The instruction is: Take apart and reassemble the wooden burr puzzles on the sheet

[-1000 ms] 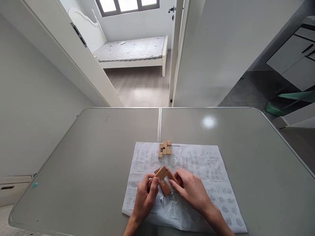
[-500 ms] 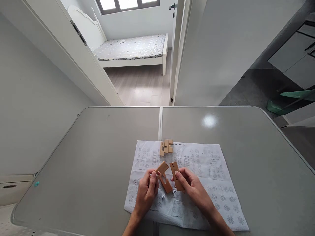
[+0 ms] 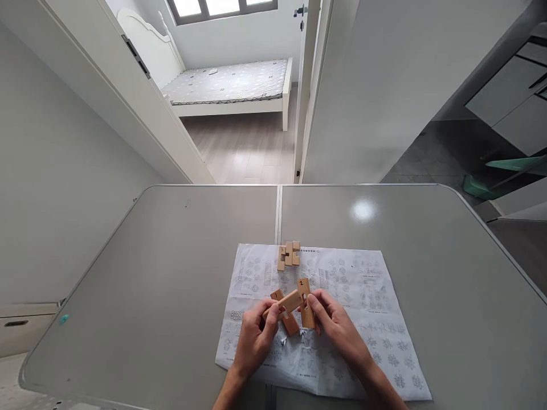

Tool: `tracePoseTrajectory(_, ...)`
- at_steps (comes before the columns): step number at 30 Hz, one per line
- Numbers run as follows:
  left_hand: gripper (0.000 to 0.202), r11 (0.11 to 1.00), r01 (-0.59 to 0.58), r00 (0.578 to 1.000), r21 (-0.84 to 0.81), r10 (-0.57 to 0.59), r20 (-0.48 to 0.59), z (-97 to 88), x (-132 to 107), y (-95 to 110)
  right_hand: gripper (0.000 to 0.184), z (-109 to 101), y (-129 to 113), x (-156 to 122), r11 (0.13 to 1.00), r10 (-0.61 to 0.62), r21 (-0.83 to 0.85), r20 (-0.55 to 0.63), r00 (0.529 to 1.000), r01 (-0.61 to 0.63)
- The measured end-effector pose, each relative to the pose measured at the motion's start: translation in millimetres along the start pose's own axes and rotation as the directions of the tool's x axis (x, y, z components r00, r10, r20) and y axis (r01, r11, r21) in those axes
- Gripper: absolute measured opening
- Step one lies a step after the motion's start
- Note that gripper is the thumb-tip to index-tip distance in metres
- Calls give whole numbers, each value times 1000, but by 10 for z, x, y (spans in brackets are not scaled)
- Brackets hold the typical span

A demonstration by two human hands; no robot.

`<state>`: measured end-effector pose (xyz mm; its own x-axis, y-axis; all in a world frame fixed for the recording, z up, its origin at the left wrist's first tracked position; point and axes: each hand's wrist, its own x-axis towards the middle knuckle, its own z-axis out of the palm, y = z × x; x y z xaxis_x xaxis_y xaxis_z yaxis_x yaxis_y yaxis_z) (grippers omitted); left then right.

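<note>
Left hand (image 3: 255, 336), near edge of the printed sheet (image 3: 354, 319): fingers closed, thumb on top, pinching one end of a light wooden block (image 3: 290, 300), held slantwise. Right hand (image 3: 335, 322): thumb and fingers closed on the right side of a notched block marked "2" (image 3: 307, 318), number face up at its far end. The tip of the light block meets the left edge of block "2" in this view (actual contact cannot be told). Both held pieces are between the hands, above the sheet.

Beneath the light block, a redder notched piece marked "1" (image 3: 291, 326) lies aslant, partly covered. Small white flecks (image 3: 302, 333) show just nearer than it, nature unclear.

Further off, a cluster of pale notched pieces (image 3: 289, 247) sits at the sheet's far edge, one marked "3". The sheet, covered in small diagrams, lies on the grey worktop (image 3: 171, 273), across its centre seam. Beyond, through a doorway: a white-framed bed (image 3: 231, 85), then a window (image 3: 222, 8).
</note>
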<state>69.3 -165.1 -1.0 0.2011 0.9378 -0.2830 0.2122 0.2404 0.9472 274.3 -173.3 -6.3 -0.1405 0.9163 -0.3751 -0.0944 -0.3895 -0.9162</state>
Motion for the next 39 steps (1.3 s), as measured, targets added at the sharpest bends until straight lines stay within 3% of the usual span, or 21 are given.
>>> tracePoseTrajectory(11,43,972,-53,999,227,52,11,-7,1,48,44,23,71,-7,995,-60,-87,-40,997,56)
tracePoseTrajectory(17,44,972,-45,999,230,40,24,-18,-1,86,46,16,53,-11,981,-116,-166,-81,990,101)
tracePoseTrajectory(25,46,964,-52,998,261,41,46,-29,-12,56,42,49,66,-11,997,-69,-38,-88,994,66)
tracePoseTrajectory(34,46,961,-65,998,268,55,42,-3,-10,67,61,31,36,-18,993,-67,-98,-66,996,60)
tracePoseTrajectory(39,45,958,-82,996,276,73,41,7,-11,73,60,59,54,-16,988,-81,-137,-22,996,77)
